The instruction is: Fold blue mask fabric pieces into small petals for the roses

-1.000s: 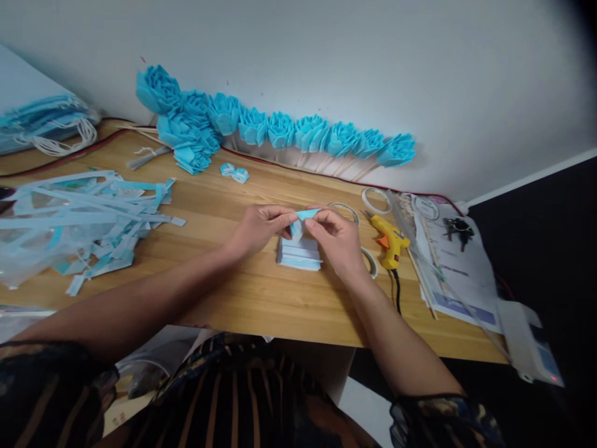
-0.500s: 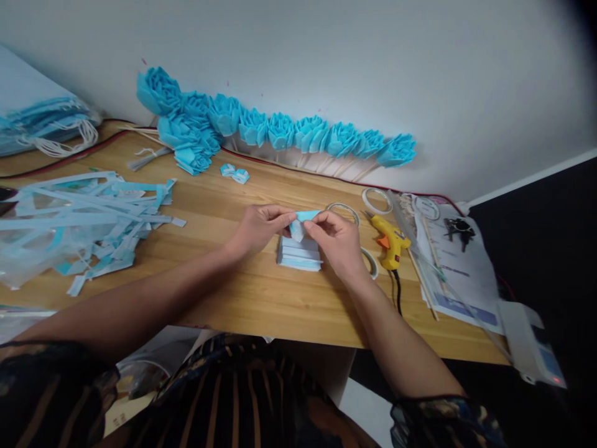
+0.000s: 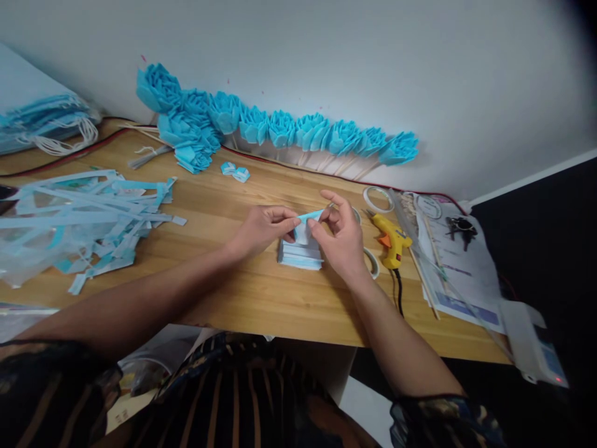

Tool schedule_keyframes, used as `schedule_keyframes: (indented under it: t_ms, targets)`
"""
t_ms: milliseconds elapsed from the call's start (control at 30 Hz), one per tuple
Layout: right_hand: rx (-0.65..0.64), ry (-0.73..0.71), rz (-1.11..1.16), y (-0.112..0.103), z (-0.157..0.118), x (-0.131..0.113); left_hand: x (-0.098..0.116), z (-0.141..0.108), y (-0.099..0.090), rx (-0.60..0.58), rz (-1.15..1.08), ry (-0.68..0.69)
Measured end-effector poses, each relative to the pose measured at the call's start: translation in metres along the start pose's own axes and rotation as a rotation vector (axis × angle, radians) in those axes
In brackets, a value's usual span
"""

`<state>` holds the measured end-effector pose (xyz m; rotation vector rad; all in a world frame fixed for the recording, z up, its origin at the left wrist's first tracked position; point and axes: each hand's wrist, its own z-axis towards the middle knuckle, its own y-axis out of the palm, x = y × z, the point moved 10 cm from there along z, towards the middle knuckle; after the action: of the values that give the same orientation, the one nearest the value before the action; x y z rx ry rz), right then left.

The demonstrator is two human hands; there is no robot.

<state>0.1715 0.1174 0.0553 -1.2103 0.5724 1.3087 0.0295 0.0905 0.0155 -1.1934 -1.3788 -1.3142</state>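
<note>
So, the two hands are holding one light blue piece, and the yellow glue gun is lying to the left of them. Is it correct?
Not quite. The left hand and the right hand do hold one light blue piece, but the yellow glue gun lies to the right of them, not to the left, as the head view shows.

Piece: small, thin, is showing a pale face below a brighter blue top edge. Edge is sloping up rightward. Piece is being pinched at both sides, hanging over the stack, hiding its far part. Finer folds are blurring.
</note>
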Motion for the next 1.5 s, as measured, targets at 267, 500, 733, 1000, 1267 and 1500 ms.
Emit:
schedule_keyframes:
  t_ms: [267,500,733,1000,1267,1500]
  targets:
    - [0.032,-0.571,-0.460,0.007,-0.018,-0.067,0.001,0.002,-0.013,0.109,-0.192,0.024]
    - [0.115,-0.519,-0.572,0.011,-0.017,-0.056,-0.002,0.001,-0.005,0.032,-0.272,0.047]
    - [0.097,-0.345,-0.348,-0.001,-0.008,-0.042,-0.002,-0.001,-0.002,0.006,-0.299,0.017]
    - [0.071,-0.060,-0.146,-0.004,-0.001,-0.015,-0.005,-0.002,-0.004,0.023,-0.189,-0.019]
    - [0.055,-0.032,-0.096,-0.003,-0.001,-0.010,0.003,-0.003,-0.007,0.070,0.011,0.001]
    - [0.068,0.024,-0.005,-0.004,0.000,-0.002,0.006,-0.003,-0.003,0.054,0.051,0.007]
